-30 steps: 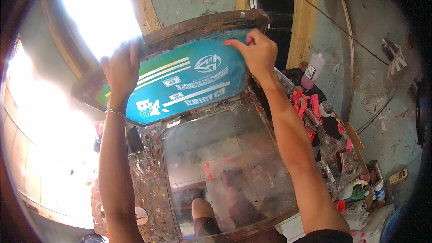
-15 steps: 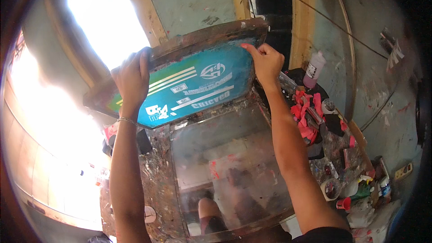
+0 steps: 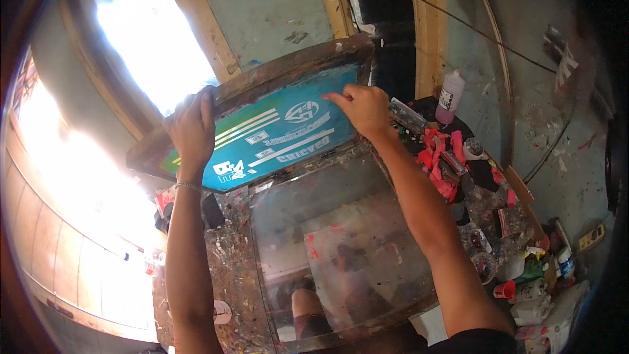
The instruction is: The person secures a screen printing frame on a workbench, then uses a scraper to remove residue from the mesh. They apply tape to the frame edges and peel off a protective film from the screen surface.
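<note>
A screen-printing screen [image 3: 268,134] with blue-green mesh and pale stencil shapes stands tilted up beyond the printing table. Its dark, stained wooden frame [image 3: 295,58] runs along the top. My left hand [image 3: 194,124] is closed round the frame's upper left part. My right hand [image 3: 367,113] is in front of the screen's right edge, its fingers curled and a red-tipped digit stretched left over the mesh. Whether those curled fingers hold the side rail is hidden. Below the screen lies a glossy, reflective printing board [image 3: 327,223] with red smears.
Crumpled pink-red cloths [image 3: 440,164] lie on the right side. Behind them stands a bottle of pinkish liquid [image 3: 449,97]. A tape roll [image 3: 483,267], a red cup [image 3: 504,290] and other clutter sit farther down. A bright window [image 3: 154,39] is at upper left.
My right hand has moved left and down from the screen's upper right corner, over the mesh edge. My left hand keeps its hold. The view has shifted slightly.
</note>
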Demonstrator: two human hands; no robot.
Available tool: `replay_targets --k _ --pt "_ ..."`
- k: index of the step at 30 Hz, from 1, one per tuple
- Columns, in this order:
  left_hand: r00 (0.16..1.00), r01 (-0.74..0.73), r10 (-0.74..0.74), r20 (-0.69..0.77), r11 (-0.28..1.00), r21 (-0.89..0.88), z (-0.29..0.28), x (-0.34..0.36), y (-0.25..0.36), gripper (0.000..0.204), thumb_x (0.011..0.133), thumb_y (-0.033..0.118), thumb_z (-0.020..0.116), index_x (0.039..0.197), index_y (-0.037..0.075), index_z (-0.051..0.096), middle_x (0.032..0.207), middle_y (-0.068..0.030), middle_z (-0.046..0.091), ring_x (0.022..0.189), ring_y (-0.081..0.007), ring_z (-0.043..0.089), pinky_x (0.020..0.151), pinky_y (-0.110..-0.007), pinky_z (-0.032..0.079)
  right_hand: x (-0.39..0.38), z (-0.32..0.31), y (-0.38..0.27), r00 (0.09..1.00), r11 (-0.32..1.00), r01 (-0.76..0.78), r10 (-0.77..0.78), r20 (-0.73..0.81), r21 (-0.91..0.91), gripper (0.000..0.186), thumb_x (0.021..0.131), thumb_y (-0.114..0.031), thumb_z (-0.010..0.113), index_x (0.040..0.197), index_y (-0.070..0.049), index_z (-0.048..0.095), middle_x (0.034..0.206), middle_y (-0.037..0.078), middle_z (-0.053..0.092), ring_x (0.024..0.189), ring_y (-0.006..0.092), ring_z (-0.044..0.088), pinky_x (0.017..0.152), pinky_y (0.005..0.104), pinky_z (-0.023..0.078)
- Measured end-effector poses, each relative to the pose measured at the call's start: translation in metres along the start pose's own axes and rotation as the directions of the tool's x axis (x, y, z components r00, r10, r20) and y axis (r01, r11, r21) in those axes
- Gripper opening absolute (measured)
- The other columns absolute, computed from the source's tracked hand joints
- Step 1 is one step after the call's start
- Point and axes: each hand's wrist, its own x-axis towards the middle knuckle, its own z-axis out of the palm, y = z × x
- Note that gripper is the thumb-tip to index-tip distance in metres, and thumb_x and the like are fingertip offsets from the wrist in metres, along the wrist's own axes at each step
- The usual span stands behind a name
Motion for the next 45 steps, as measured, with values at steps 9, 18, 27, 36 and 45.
replay_targets --k 9,18,27,36,45 --pt "0.998 -0.046 0.045 -0.046 0.999 -0.023 0.001 -0.001 -0.001 0.036 0.109 0.034 0.041 0.123 0.017 0.069 0.101 -0.0051 0.064 0.105 -0.0239 0.059 0.095 -0.046 0.033 0.004 0.002 0.010 0.992 0.987 0.088 -0.075 0.098 -0.136 0.054 0.079 -0.055 0.079 0.062 -0.006 0.066 0.057 0.017 0.060 0.054 0.0387 0.063 0.052 0.0437 0.050" --pt "0.975 -0.125 0.138 -0.173 0.988 0.086 -0.001 -0.020 0.003 0.032 0.107 0.034 0.044 0.119 0.018 0.070 0.105 -0.0057 0.066 0.101 -0.0258 0.064 0.094 -0.048 0.035 0.027 -0.031 -0.010 0.990 0.997 0.075 -0.078 -0.119 -0.032 0.060 0.075 -0.060 0.082 0.058 -0.004 0.066 0.053 0.015 0.057 0.046 0.0279 0.053 0.050 0.0401 0.045" --pt "0.968 -0.231 0.239 -0.075 0.968 0.101 -0.032 -0.084 0.000 0.040 0.101 0.017 0.049 0.139 0.008 0.057 0.124 -0.0219 0.066 0.111 -0.0368 0.063 0.098 -0.050 0.045 -0.193 -0.079 -0.012 0.908 0.924 -0.342 0.277 0.316 0.174 0.047 0.092 -0.051 0.070 0.096 -0.005 0.074 0.084 0.015 0.071 0.079 0.0324 0.070 0.074 0.0437 0.053" --pt "0.903 -0.323 0.407 -0.139 0.855 0.406 -0.044 -0.138 0.007 0.038 0.100 0.015 0.050 0.136 0.006 0.058 0.109 -0.0193 0.067 0.104 -0.0400 0.062 0.093 -0.051 0.046 -0.477 -0.161 -0.127 0.504 0.928 0.028 -0.335 0.796 0.372 0.073 0.095 -0.053 0.062 0.142 0.002 0.050 0.155 0.031 0.038 0.147 0.0454 0.033 0.118 0.0623 0.026" --pt "0.978 -0.168 0.167 -0.121 0.986 0.001 -0.076 -0.173 0.074 0.052 0.090 0.031 0.071 0.133 0.004 0.058 0.119 -0.0178 0.063 0.115 -0.0376 0.057 0.099 -0.049 0.044 -0.460 -0.154 -0.108 0.558 0.996 0.038 -0.090 0.825 0.083 0.076 0.092 -0.050 0.068 0.144 0.003 0.049 0.155 0.033 0.035 0.146 0.0490 0.031 0.121 0.0596 0.023"
